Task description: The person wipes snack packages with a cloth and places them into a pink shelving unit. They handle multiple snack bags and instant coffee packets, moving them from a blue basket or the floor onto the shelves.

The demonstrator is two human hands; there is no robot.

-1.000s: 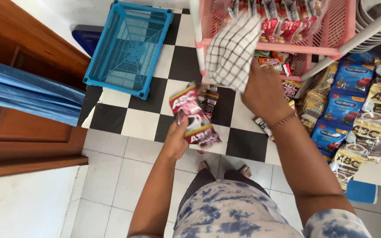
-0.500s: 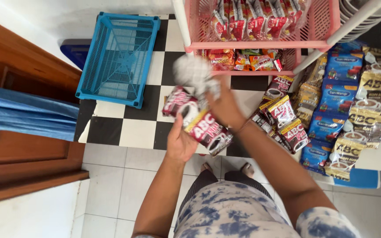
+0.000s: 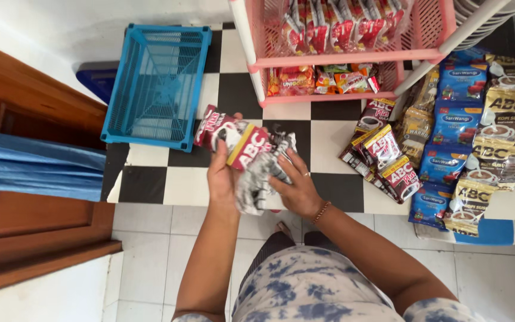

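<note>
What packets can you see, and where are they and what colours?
Sachet strip: held in both hands, dark red, black and gold.
Red snack packets: pink rack's upper shelf.
Orange and red packets: lower shelf.
Blue pouches: floor, right.
Gold-brown sachets: far right.

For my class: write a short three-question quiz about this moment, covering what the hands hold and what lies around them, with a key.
1. True or false: the blue plastic basket on the checkered floor has packets in it.
2. Which hand presses the checked cloth against the packets?
A. left hand
B. right hand
C. neither
3. Fill in: the pink rack stands ____ the blue plastic basket, as the camera sees it.

Key
1. False; it looks empty.
2. B. The right hand lies on the checked cloth, while the left hand holds the strip of red and dark sachets.
3. To the right of.
</note>
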